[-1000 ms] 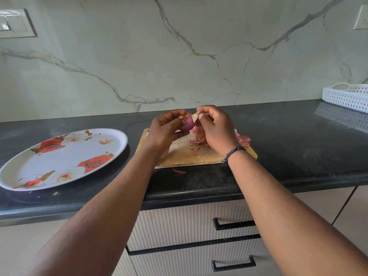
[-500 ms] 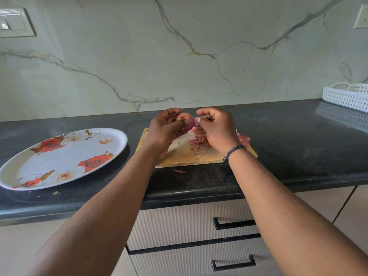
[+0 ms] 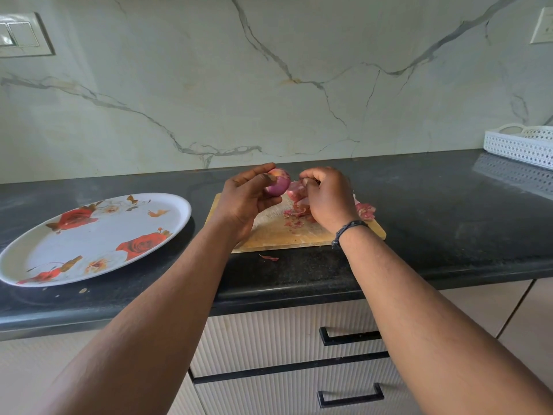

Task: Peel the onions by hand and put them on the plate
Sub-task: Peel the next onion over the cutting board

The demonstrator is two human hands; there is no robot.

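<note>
The left hand (image 3: 248, 199) curls its grip round the onion (image 3: 277, 185), held above the board (image 3: 269, 232). The right hand (image 3: 326, 199), just right of it, pinches a loose peel (image 3: 296, 191). The smooth bulb may slip and drop off the desk (image 3: 434, 223). The plate (image 3: 95, 238), left of the board, holds no onion.
</note>
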